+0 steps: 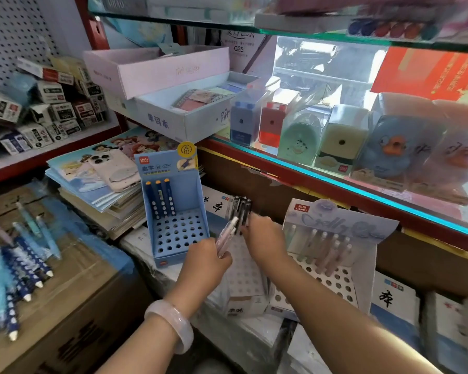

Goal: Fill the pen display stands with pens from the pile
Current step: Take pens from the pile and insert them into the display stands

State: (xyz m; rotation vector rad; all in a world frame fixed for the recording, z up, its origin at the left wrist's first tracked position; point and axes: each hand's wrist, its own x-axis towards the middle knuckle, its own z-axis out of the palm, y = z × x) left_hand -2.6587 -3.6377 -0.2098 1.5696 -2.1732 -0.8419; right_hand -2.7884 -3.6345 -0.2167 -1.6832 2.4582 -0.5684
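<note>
Stationery shop, counter area. Glass shelf (335,184) stocked with boxed pencil sharpeners (341,141) in clear packaging. Pegboard wall (14,31) above stacked small refill boxes (52,103). Branded cardboard pen display stands (173,209), partly filled. Pile of notebooks (92,190) with cartoon covers. Loose pens (16,265) heaped on a carton (73,306).

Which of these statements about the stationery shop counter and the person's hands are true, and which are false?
1. The blue display stand holds three dark blue pens. True.
2. The left hand is empty. False: it grips pale pink pens.
3. The right hand holds dark pens. True.
4. The phone lies on the cardboard box. False: it lies on a stack of books.
</note>
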